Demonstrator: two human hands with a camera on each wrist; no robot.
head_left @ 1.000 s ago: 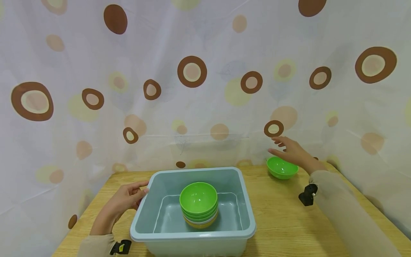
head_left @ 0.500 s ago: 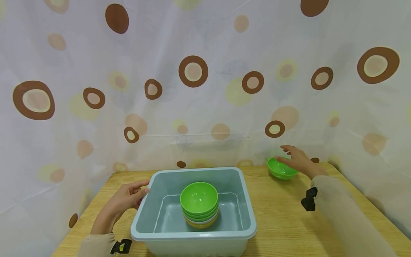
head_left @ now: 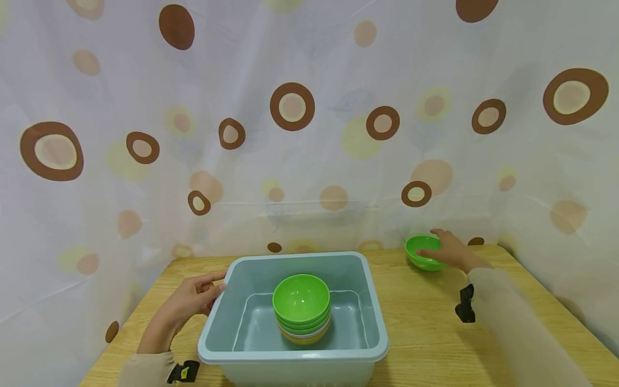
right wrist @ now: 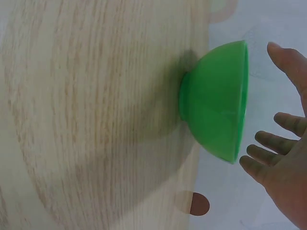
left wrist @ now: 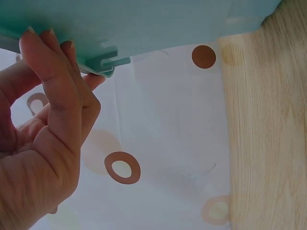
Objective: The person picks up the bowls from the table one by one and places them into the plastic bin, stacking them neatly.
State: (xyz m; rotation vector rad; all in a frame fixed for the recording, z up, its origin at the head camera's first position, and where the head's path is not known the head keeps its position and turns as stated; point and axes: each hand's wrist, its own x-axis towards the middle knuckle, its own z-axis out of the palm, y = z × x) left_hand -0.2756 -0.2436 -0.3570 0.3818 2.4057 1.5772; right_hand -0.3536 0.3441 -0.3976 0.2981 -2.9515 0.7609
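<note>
A pale blue plastic tub (head_left: 290, 356) stands on the table. Inside it is a stack of bowls (head_left: 301, 303), green on top with white and yellow ones below. My left hand (head_left: 186, 301) holds the tub's left rim; in the left wrist view its curled fingers (left wrist: 62, 91) touch the tub's outer wall (left wrist: 163, 24) by the rim. A single green bowl (head_left: 418, 252) sits upright at the back right of the table. Over its right side hovers my right hand (head_left: 450, 251), with thumb and fingers spread. The right wrist view has that hand (right wrist: 283, 158) just above the green bowl's (right wrist: 216, 100) rim, apparently apart from it.
A wooden table (head_left: 435, 322) carries everything. A white curtain (head_left: 329, 161) with brown and yellow dots hangs right behind the table's back edge, close to the lone bowl. Bare tabletop lies between the tub and that bowl.
My right hand has come down toward the lone green bowl, from above it to level with its rim. My left hand, the tub and the stack have stayed in place.
</note>
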